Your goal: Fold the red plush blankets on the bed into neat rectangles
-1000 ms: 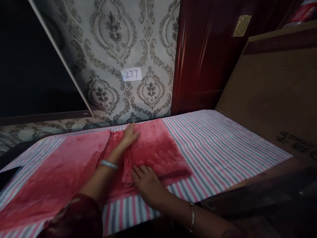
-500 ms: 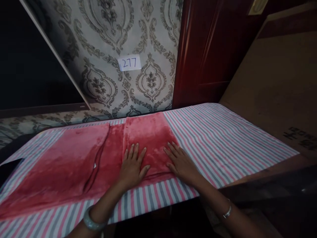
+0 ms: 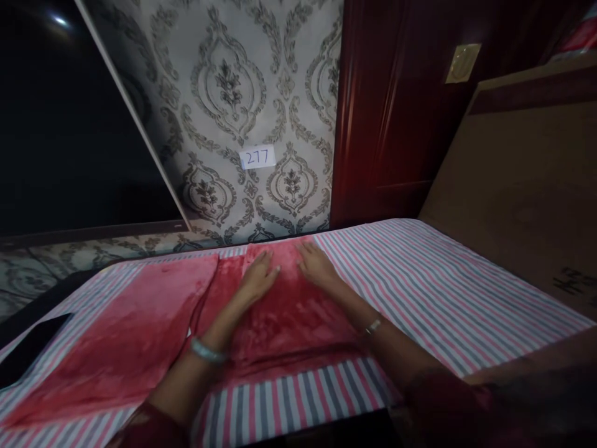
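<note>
A red plush blanket lies partly folded on a striped cloth, its left part a single broad panel and its right part folded over. My left hand rests flat near the far edge of the folded right part, fingers stretched out. Beside it, my right hand lies on the same part close to its far right corner, fingers extended and a little blurred. Neither hand grasps anything. A small white tag shows at the fold edge left of my left wrist.
A dark phone-like slab lies at the left edge of the cloth. Behind stand a patterned wall with a paper marked 277, a dark screen and a red door. A large cardboard box stands at the right.
Both hands have slid away from me over the folded part, from its middle to its far edge. The view has tilted up slightly.
</note>
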A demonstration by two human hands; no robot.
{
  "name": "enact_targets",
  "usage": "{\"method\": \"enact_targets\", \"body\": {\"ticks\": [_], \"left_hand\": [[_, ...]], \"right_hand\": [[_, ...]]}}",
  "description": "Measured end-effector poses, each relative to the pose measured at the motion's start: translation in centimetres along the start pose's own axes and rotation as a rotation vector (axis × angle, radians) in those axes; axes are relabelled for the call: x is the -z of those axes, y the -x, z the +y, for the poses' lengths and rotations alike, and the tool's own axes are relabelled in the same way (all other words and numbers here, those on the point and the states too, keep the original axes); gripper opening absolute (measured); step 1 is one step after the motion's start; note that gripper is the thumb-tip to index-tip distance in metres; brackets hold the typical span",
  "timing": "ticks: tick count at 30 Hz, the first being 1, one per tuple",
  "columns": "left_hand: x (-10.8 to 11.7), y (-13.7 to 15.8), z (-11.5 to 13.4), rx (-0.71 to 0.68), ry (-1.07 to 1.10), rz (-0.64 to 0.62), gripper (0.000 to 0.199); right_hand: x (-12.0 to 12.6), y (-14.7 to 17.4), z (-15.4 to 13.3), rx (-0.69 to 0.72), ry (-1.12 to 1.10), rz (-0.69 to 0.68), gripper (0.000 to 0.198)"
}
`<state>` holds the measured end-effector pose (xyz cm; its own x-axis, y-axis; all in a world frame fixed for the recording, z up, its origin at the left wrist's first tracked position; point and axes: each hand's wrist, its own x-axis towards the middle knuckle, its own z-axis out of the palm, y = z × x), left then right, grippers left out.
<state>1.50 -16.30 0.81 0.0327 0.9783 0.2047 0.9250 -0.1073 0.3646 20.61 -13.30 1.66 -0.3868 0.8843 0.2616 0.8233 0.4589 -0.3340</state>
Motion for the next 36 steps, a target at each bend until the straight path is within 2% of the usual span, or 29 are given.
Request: {"method": "enact_targets", "body": {"ticks": [3,5,10,13,19,25,30,33,36], "left_hand": [[-0.6,-4.0,1.0,0.175,-0.160,0.013,0.065],[-1.9,-5.0,0.4,0.253,-0.234,-0.007,0.066],[-5.7,-4.3,-2.4,0.282,-0.308,-0.034,0.068],[-6.4,-4.0,-3.0,0.266,-0.321,-0.022,0.070],[-6.1,-4.3,-2.6,0.291,-0.308,-0.047,0.075],[-6.1,-4.2,-2.3,0.318,-0.269,-0.037,0.078],[-3.3,-4.7,-1.9,0.326,-0.200,-0.164,0.072],[-1.3,-3.4,-1.6,0.294,-0.188,-0.160,0.065],[-1.5,-0.2,-1.4,0.152,-0.234,-0.094,0.065]], "right_hand": [[-1.8,-4.6,-1.1,-0.086,0.037,-0.016,0.057],[-3.6,-5.9,-0.6,-0.128,0.056,-0.031,0.056],[-8.0,-5.7,2.5,-0.220,0.087,-0.129,0.061],[-9.1,-5.6,3.5,-0.191,0.088,-0.110,0.062],[-9.2,-5.9,3.7,-0.170,0.092,-0.080,0.061],[-8.6,-5.6,3.5,-0.193,0.082,-0.148,0.061],[-6.1,-5.6,3.8,-0.205,0.055,-0.259,0.059],[-4.4,-3.6,4.3,-0.156,0.060,-0.217,0.059],[-4.6,0.4,4.9,-0.064,0.114,-0.111,0.060]]}}
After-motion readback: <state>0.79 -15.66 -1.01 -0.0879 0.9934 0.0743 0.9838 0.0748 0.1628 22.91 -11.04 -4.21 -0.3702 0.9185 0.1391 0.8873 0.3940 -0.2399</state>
